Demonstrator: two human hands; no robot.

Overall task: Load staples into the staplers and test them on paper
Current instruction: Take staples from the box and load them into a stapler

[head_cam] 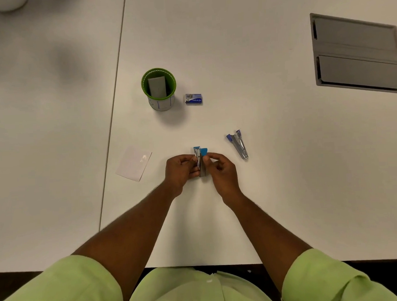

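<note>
A small light-blue stapler (200, 158) is held between both hands, hinged apart so its metal staple rail and its blue top stand side by side. My left hand (181, 172) grips the metal rail side. My right hand (220, 170) pinches the blue top with thumb and fingertips. A second stapler (237, 143), metal with dark-blue ends, lies spread apart on the table to the right. A small blue staple box (193, 98) sits farther back. A white paper slip (134, 163) lies to the left.
A green-rimmed cup (159, 89) holding a grey flat object stands behind the hands, left of the staple box. A grey recessed hatch (357, 52) is set into the white table (274, 181) at far right. A seam (113, 122) runs down the table on the left.
</note>
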